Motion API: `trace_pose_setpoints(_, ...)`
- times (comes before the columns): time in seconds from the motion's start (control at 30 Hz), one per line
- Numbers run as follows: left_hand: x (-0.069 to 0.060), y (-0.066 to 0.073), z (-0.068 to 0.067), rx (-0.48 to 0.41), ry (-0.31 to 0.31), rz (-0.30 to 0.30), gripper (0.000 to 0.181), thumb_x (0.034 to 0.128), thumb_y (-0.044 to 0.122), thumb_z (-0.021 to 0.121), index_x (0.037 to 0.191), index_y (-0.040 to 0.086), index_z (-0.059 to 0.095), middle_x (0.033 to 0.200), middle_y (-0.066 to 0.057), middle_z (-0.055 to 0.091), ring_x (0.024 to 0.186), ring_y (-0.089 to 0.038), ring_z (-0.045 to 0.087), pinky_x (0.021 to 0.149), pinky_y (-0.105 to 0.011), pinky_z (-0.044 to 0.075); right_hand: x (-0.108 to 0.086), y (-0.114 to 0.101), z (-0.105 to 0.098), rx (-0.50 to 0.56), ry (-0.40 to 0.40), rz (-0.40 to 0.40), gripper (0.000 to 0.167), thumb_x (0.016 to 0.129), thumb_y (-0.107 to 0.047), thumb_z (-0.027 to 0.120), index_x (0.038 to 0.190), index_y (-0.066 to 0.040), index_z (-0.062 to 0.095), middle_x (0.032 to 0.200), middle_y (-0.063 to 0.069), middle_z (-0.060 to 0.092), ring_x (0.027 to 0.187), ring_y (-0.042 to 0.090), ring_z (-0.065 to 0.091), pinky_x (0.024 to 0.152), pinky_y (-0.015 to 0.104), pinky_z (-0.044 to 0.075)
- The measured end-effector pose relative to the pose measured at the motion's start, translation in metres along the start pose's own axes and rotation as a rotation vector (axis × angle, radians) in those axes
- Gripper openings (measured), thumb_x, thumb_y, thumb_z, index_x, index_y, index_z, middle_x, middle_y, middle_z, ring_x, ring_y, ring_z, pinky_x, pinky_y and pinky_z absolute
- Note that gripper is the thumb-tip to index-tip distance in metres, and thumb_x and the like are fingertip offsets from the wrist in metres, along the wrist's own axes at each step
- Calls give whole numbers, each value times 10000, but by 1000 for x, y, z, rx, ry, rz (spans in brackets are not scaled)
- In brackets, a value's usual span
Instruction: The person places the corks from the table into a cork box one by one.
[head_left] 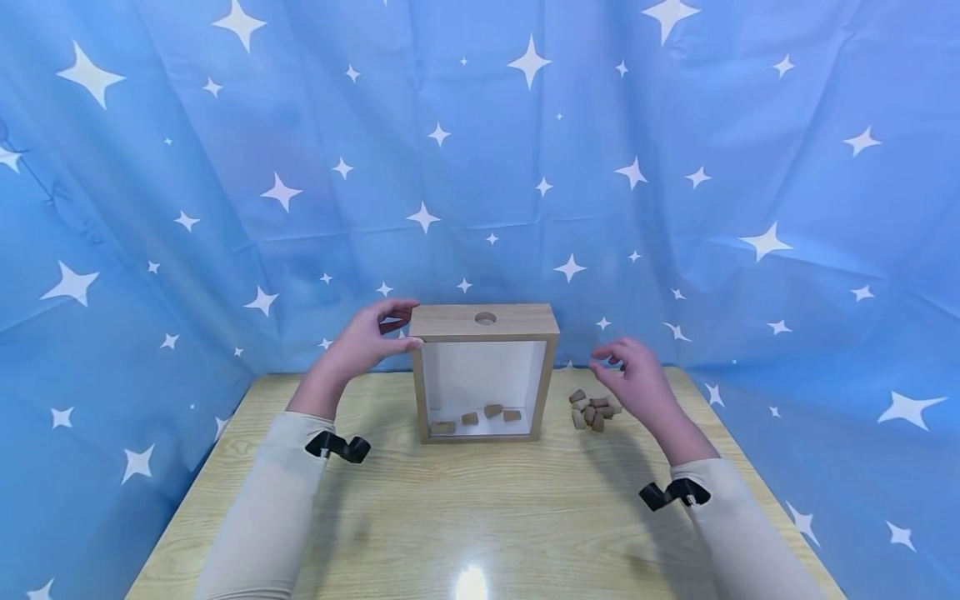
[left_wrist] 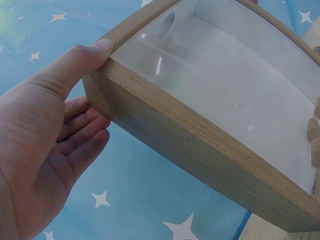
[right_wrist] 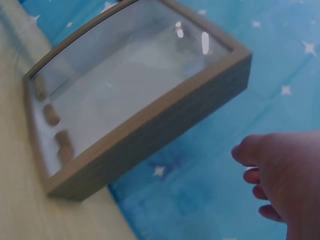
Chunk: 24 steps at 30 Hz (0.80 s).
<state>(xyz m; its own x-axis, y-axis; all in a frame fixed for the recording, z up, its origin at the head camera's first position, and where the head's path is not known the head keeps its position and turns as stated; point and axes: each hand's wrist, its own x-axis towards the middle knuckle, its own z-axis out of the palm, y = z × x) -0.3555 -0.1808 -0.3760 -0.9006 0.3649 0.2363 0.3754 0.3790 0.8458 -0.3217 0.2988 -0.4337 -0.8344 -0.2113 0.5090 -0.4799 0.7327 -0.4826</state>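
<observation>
Work appears part-done: four corks (head_left: 492, 411) lie inside the wooden box (head_left: 444, 320), a loose heap (head_left: 588, 413) outside at its 4 o'clock | left hand (head_left: 362, 343) pinches its 10 o'clock corner | right hand (head_left: 639, 382), loosely curved, visibly holding nothing, hovers at 3 o'clock

this place seems to be a small recording booth: blue cloth (head_left: 487, 158) with white stars (head_left: 529, 62) hangs behind and on both sides of the wood-grain bench (head_left: 420, 517).
</observation>
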Motion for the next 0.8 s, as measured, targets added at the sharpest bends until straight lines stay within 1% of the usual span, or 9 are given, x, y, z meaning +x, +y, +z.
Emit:
trace_pose_setpoints(0.13,0,1,1,-2,-2,2,719,983,284,892,1604,137,561,1581,-127,566,1520,-387,508,1246,-557,454,-14,13,6,-18,-41,34,147,1037,-119,804,1170,-55,808,1143,108,733,1061,338,657,834,477,550)
trace_pose_setpoints(0.27,-1,1,1,3,0,0,717,984,294,891,1604,146,563,1581,-121,567,1518,-382,509,1247,-559,453,-23,22,10,-14,-60,54,167,1034,-139,809,1171,-45,804,1135,106,726,1077,363,653,840,497,566)
trace_pose_setpoints(0.4,-1,0,0,9,3,-2,720,982,308,892,1605,154,565,1585,-117,567,1517,-376,512,1250,-555,451,-30,34,17,-12,-77,69,200,1020,-112,817,1197,-21,793,1147,142,735,1064,381,670,861,535,586)
trace_pose_setpoints(0.53,-1,0,0,13,5,-5,726,978,315,896,1604,152,566,1590,-118,567,1516,-374,515,1248,-554,454,-39,48,28,2,-100,76,249,1006,-48,809,1241,21,767,1154,193,728,1060,398,680,892,591,598)
trace_pose_setpoints(0.63,-2,1,0,14,5,-7,732,976,320,898,1605,148,565,1594,-121,565,1518,-375,513,1248,-556,453,-47,56,35,20,-116,92,310,995,-15,792,1292,46,733,1172,223,707,1065,411,675,911,612,598)
trace_pose_setpoints(0.8,-1,2,1,7,1,-3,729,977,305,898,1605,143,564,1584,-122,567,1521,-376,509,1241,-551,462,-59,67,45,34,-139,133,381,987,-43,810,1341,51,706,1222,230,695,1092,435,675,917,621,595)
